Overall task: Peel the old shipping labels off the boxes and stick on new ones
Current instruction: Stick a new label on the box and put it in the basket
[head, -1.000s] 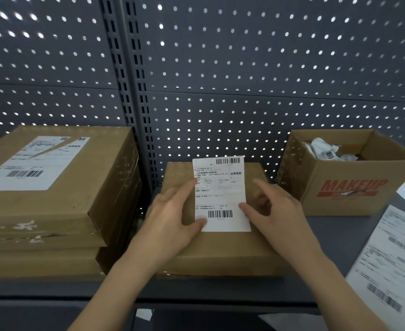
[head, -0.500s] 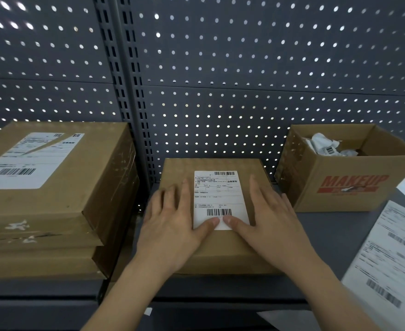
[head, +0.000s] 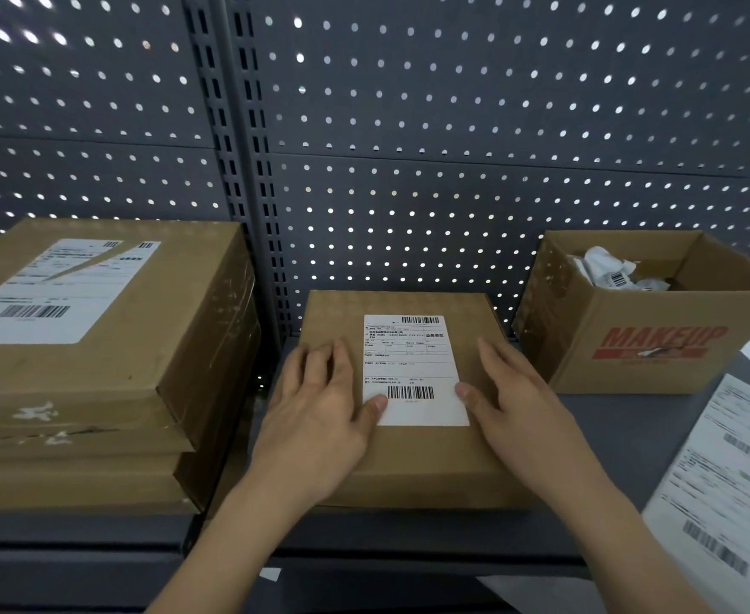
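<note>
A flat brown cardboard box (head: 408,463) lies in the middle of the shelf. A white shipping label (head: 413,367) with barcodes lies flat on its lid. My left hand (head: 320,414) rests flat on the lid left of the label, its thumb pressing the label's lower left edge. My right hand (head: 515,405) lies flat on the lid to the right, thumb tip touching the label's lower right edge. Both hands have straight fingers and hold nothing.
A stack of brown boxes (head: 98,392) stands at the left, the top one bearing a torn white label (head: 50,290). An open MAKEUP carton (head: 647,343) with crumpled labels (head: 608,270) sits at the right. Label sheets (head: 727,489) lie at the right edge. A perforated panel (head: 453,148) closes the back.
The label went from held up at its lower edge to lying flat on the lid. Both thumbs met at its lower middle, then slid apart to its side edges.
</note>
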### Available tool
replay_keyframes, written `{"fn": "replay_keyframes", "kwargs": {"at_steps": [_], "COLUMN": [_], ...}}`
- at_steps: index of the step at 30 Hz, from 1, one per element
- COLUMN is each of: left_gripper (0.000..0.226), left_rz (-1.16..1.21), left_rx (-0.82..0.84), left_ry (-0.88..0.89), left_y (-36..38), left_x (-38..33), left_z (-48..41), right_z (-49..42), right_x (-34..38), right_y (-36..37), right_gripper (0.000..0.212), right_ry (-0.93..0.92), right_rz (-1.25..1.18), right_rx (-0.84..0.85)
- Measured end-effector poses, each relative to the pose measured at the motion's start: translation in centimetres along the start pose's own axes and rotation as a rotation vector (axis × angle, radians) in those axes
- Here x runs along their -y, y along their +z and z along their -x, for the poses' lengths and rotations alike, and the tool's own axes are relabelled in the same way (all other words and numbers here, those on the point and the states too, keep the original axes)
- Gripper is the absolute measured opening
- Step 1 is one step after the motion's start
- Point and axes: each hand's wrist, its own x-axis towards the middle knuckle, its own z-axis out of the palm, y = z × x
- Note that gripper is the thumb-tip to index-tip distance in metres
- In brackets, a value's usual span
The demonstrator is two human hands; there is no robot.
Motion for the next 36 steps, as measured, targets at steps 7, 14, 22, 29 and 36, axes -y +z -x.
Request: {"fn": "replay_keyframes", "kwargs": {"at_steps": [7, 14, 22, 29, 36], "left_gripper": [0.079, 0.091, 0.076, 0.073, 0.091], "left_rz": [-0.014, -0.159, -0.038, 0.051, 0.009], "left_rx": [-0.067, -0.022, 0.125, 0.053, 0.061], "left_ry": [-0.093, -0.062, 0.044, 0.0, 0.059], "left_y": [0.4, 1.0, -0.2, 0.0, -1.4], "left_x": [-1.1, -0.5, 1.4, 0.8, 1.3], "left_z": [-0.3, -0.5, -0.5, -0.4, -3.4], "right_z": [0.3, -0.1, -0.3, -0.6, -3.6], "right_x": [1.8, 1.5, -0.7, -0.8, -0.8], "right_y": [0.9, 0.7, -0.8, -0.6, -1.6], "right_gripper": [0.099, 0.111, 0.099, 0.106, 0.114], "right_ry": [0.019, 0.023, 0.034, 0.061, 0.073], "right_rz": [0.167, 0.242, -0.052, -0.071, 0.007], "right_rx": [-0.044, 0.064, 0.165, 0.126, 0.092]}}
